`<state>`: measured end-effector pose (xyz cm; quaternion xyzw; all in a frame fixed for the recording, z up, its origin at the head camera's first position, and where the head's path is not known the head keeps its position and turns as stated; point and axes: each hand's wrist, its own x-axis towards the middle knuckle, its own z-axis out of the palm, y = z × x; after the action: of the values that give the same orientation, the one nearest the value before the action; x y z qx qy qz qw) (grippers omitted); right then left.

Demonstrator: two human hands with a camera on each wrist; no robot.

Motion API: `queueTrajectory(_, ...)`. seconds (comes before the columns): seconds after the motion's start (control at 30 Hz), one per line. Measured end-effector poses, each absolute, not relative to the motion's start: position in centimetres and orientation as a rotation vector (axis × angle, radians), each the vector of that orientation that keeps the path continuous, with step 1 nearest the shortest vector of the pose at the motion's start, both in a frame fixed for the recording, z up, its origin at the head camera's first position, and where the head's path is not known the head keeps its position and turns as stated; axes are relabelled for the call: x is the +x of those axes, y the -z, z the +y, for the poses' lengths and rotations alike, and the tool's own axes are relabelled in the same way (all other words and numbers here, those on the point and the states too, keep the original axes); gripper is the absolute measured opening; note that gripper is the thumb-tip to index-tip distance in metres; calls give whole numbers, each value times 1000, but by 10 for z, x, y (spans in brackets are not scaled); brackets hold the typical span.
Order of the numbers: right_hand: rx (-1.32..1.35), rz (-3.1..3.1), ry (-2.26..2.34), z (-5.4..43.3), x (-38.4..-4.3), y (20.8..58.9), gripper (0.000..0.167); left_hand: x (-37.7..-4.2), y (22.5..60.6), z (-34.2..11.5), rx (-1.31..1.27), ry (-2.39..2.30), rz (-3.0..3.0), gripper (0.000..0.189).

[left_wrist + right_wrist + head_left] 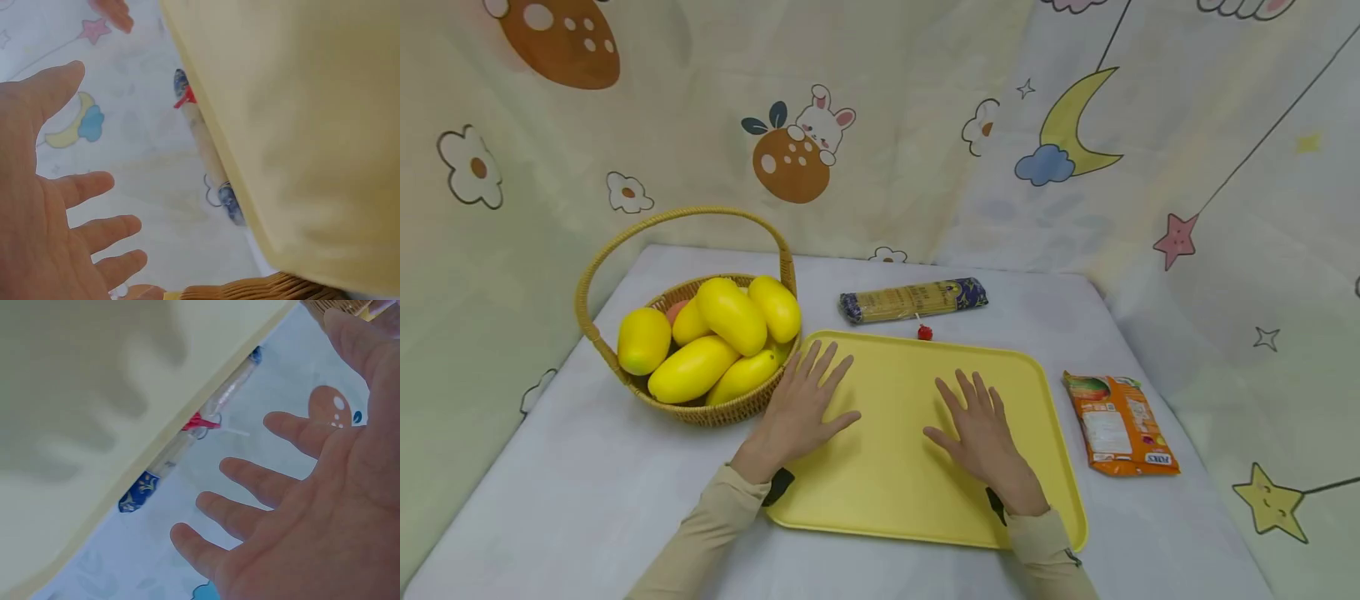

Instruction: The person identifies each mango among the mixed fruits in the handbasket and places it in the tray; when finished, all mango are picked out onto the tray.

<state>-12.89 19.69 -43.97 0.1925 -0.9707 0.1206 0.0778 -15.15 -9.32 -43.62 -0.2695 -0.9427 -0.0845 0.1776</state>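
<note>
Yellow tray [887, 467] lies under me: left hand [793, 417] over its left edge, right hand [985, 437] over its right half, fingers spread wide, nothing held. Reads as a ready pose; next move, I'd judge, calls for choosing a grip. Basket [730, 412] sits by tray's far-left corner, orange packet [1123, 429] off its right edge.

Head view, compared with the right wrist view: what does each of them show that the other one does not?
Only the head view shows the left hand, the beige sleeves, the orange packet and the back of the right hand.

Only the right wrist view shows the right hand's palm.

Both show the yellow tray, the long blue-ended pack, the small red item and at least part of the wicker basket.
</note>
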Motion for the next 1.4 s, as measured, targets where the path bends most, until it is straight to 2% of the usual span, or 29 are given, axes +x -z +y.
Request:
queueTrajectory(0.5, 680, -2909, -405, 171, -142, 418, 72, -133, 396, -151, -600, 355, -2659, 82)
queueTrajectory(0.8, 722, -2936, -397, 160, -147, 411, 72, -114, 376, -192, -475, 415, -2569, 77)
queueTrajectory(0.97, 744, -2941, -374, 154, -150, 406, 72, -99, 359, -210, -425, 457, -2492, 87)
queueTrajectory(1.4, 894, -2988, -393, 130, -164, 398, 72, -72, 338, -262, -149, 451, -2465, 89)
